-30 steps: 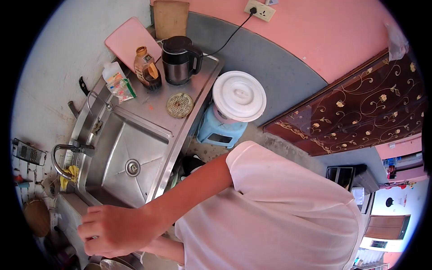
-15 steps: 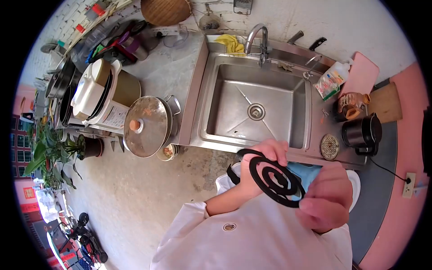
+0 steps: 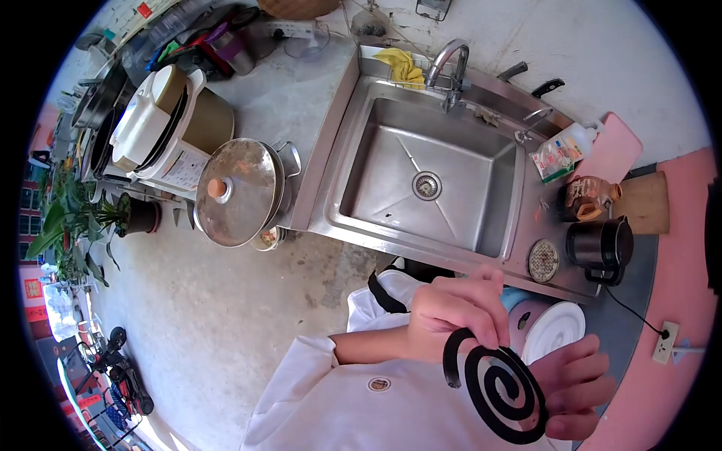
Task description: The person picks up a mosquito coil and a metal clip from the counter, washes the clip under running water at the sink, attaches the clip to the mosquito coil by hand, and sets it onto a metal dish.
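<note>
A black mosquito coil hangs tilted in front of the white shirt, its spiral facing me and its outer end free at the left. My left hand pinches the coil's upper edge between thumb and fingers. At the coil's right edge is my right hand, its fingers curled against the rim and part of the palm hidden behind the spiral. Both hands are below the front edge of the steel sink.
A lidded pan stands at the counter's left corner. Right of the sink are a black kettle, a brown jar and a round drain cover. A white-lidded bucket stands beneath the counter, just behind my hands.
The coil and both hands have moved down and to the right. My left hand now grips the upper edge, and the coil's free end points left. The view has shifted slightly.
</note>
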Demonstrator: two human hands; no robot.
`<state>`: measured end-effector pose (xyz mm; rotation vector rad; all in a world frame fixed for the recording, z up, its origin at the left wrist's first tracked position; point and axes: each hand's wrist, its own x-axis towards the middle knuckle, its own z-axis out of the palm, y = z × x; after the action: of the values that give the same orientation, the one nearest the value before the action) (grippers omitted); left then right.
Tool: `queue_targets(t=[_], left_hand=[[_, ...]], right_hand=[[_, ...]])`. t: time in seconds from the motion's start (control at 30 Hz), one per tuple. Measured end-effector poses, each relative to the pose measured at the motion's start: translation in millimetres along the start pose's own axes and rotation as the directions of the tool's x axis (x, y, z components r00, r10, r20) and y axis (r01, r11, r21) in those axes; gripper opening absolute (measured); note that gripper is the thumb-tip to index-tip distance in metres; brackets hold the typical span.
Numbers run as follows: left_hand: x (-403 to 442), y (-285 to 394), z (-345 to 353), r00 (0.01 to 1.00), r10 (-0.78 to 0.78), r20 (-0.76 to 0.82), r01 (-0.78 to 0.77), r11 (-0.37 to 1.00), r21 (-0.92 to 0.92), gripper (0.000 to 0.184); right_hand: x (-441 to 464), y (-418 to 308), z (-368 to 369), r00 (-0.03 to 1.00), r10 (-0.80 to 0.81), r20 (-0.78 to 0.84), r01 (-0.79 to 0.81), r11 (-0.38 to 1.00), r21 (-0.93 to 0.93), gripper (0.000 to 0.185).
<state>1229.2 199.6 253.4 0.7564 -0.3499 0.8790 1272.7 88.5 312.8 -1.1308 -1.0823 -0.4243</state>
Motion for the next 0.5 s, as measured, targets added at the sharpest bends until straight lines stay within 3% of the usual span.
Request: queue_targets(t=[0.37, 0.47, 0.5], left_hand=[[-3, 0, -3, 1.000, -0.012, 0.009, 0.012, 1.000, 0.026, 0.018], [-4, 1, -3, 1.000, -0.005, 0.004, 0.005, 0.999, 0.032, 0.018], [-4, 1, -3, 1.000, 0.003, 0.009, -0.004, 0.999, 0.040, 0.018]], right_hand=[[-2, 3, -8, 0.995, -0.018, 0.097, 0.016, 1.000, 0.015, 0.025], [-4, 1, -3, 1.000, 0.010, -0.005, -0.010, 0.999, -0.039, 0.024], [-3, 3, -8, 0.998, -0.026, 0.064, 0.025, 1.000, 0.012, 0.024]])
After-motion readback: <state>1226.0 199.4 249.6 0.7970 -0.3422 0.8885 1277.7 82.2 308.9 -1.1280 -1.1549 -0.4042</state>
